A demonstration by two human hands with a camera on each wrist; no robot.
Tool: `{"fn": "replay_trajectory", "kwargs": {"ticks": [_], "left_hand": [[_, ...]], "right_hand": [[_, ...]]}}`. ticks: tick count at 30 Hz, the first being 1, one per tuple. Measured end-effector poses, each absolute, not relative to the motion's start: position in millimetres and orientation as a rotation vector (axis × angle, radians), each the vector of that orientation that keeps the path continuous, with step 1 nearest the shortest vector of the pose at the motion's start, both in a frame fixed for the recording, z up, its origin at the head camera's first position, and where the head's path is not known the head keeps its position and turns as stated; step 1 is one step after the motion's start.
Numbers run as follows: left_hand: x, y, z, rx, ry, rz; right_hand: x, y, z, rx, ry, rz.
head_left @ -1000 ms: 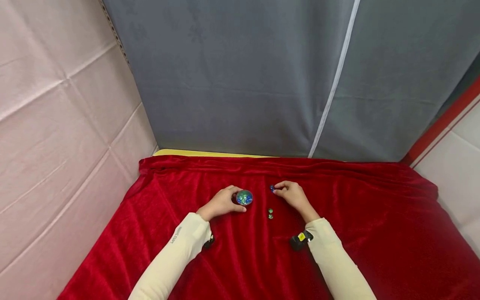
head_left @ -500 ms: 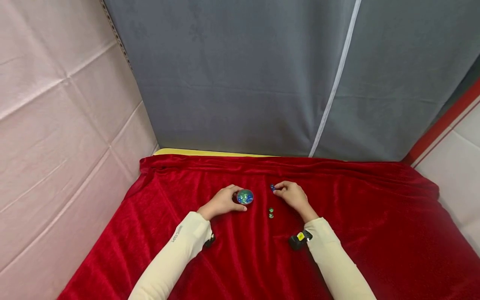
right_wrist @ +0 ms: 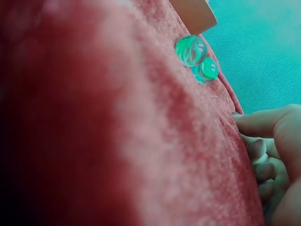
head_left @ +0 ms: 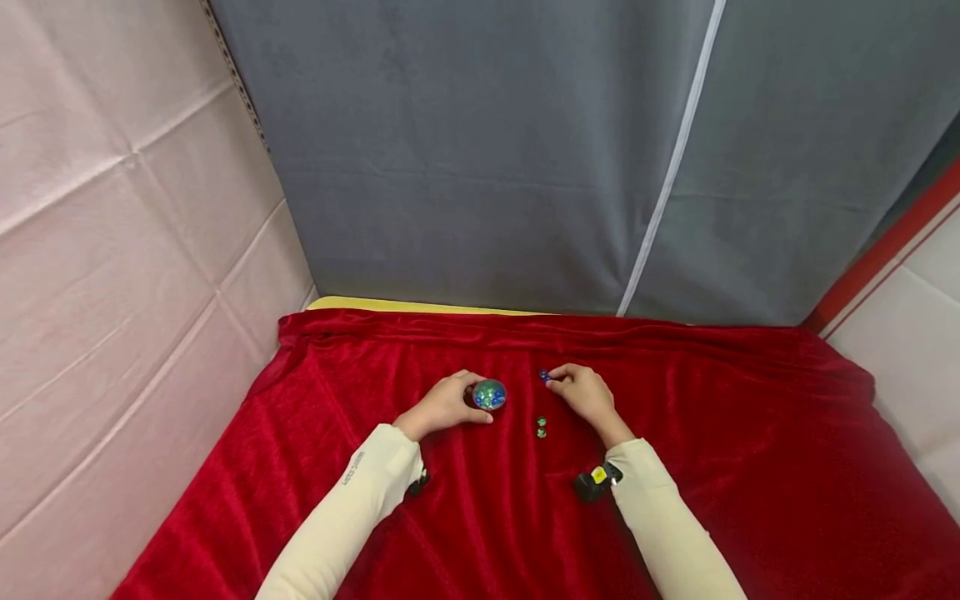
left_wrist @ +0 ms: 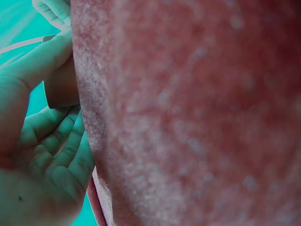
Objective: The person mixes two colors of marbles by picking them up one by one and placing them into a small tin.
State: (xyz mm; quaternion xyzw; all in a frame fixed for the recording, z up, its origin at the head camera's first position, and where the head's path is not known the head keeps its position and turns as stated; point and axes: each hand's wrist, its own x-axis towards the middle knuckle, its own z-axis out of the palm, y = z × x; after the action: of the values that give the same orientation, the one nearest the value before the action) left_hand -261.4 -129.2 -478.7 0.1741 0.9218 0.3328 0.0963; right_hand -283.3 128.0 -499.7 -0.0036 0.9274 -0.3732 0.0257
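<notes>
My left hand (head_left: 447, 404) holds a small cup (head_left: 476, 402), its thumb on the near side and fingers on the far side. Blue and green glass marbles (head_left: 490, 395) show inside the cup's mouth. In the left wrist view the brown side of the cup (left_wrist: 63, 84) appears between thumb and fingers. To the right, my right hand (head_left: 588, 395) pinches at a blue marble (head_left: 548, 379), with another blue marble (head_left: 543, 373) right beside it on the cloth. The right wrist view hides what lies between those fingertips. Two green marbles (right_wrist: 191, 51) touch or nearly touch, nearer to me.
A wrinkled red velvet cloth (head_left: 720, 442) covers the table, with a yellow table edge (head_left: 420, 307) showing at the back. Behind it hangs a grey curtain (head_left: 480, 167). A pale draped wall (head_left: 135, 292) stands at the left, a white panel (head_left: 915, 350) at the right.
Hardly anything differs. The right wrist has shifted very slightly to the left while its fingertips stay at the blue marbles. The left hand and cup remain in place.
</notes>
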Motion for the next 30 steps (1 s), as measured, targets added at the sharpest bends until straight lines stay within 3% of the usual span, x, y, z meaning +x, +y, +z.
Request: {"fn": "replay_trajectory", "kwargs": {"ticks": [13,30], "left_hand": [[-262,-130,-479,0.525,2.731,0.982],[-262,-133,-481,0.621,2.744,0.988]], "right_hand": [[-283,124,-498,-0.059,2.770,-1.509],[-275,92,-474,-0.222,2.752,-1.538]]}}
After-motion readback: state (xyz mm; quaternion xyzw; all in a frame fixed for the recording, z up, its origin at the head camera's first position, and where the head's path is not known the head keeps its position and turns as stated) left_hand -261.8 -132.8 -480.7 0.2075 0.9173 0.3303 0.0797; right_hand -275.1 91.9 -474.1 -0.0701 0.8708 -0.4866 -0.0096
